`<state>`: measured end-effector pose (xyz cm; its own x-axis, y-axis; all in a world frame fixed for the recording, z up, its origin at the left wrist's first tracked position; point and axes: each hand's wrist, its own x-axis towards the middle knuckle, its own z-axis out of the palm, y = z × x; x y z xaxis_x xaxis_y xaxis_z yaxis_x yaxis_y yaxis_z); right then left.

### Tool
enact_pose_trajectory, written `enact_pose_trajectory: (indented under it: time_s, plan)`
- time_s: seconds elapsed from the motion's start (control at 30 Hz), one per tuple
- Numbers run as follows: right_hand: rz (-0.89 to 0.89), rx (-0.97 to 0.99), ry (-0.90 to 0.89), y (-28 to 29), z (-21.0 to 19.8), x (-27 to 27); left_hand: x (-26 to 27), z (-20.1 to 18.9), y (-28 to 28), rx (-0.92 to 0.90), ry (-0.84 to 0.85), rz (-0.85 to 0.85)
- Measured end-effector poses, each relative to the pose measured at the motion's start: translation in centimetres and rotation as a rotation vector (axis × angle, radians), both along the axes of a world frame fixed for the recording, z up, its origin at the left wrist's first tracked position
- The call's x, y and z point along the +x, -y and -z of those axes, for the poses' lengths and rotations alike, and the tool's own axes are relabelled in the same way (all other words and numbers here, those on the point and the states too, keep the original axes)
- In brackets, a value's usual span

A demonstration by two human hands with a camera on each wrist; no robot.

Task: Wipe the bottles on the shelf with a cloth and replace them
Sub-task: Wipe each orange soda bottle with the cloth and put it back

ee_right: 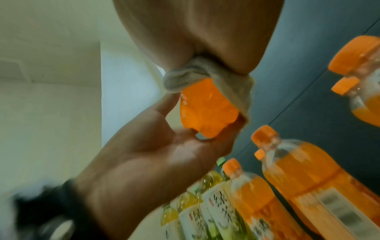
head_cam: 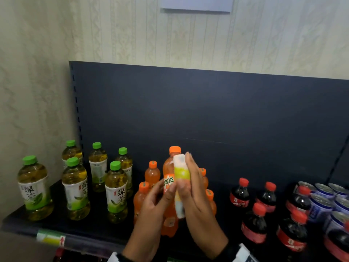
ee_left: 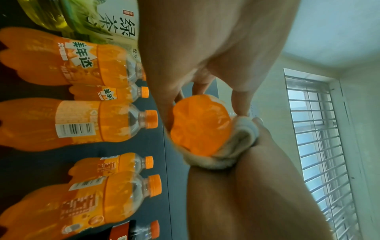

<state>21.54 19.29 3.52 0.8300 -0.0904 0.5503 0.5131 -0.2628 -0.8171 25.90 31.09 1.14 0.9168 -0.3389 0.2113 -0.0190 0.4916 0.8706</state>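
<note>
I hold an orange soda bottle (head_cam: pixel 168 178) with an orange cap upright, lifted above the dark shelf (head_cam: pixel 56 224). My left hand (head_cam: pixel 166 191) grips its labelled middle from the left. My right hand (head_cam: pixel 188 178) wraps a white cloth (head_cam: pixel 181 174) with a yellow-green band against the bottle's right side. In the left wrist view the bottle's base (ee_left: pixel 200 126) shows, with the cloth (ee_left: pixel 236 146) curled round its edge. The right wrist view shows the same base (ee_right: pixel 207 110), the cloth (ee_right: pixel 205 76) under my right palm, and my left hand (ee_right: pixel 174 151) cupping the bottle.
Several green tea bottles (head_cam: pixel 115 191) stand at the shelf's left. Other orange soda bottles (head_cam: pixel 152 173) stand behind my hands. Cola bottles (head_cam: pixel 254 224) and blue cans (head_cam: pixel 324 193) fill the right. A dark back panel (head_cam: pixel 207 110) rises behind.
</note>
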Motion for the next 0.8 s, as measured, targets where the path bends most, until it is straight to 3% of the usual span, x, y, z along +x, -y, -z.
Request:
enact_pose_trajectory:
  time_s: [0.17,0.33,0.43,0.67,0.8]
  plan:
    - [0.116,0.008,0.036,1.6,-2.0,1.2,-0.1,0.2,0.0,0.06,0.082,-0.008]
    - [0.061,-0.036,0.043,0.6,0.3,-0.2,0.3,0.1,-0.5,-0.102,-0.039,-0.139]
    - [0.011,-0.05,0.011,-0.1,1.4,-0.9,0.2,-0.1,-0.8,-0.165,-0.089,-0.112]
    - [0.022,0.045,0.092,0.3,-1.5,0.9,-0.3,-0.1,-0.3,0.063,0.097,0.014]
    - [-0.088,0.126,0.022,0.4,-1.2,0.8,0.1,0.0,-1.0,0.041,0.092,-0.087]
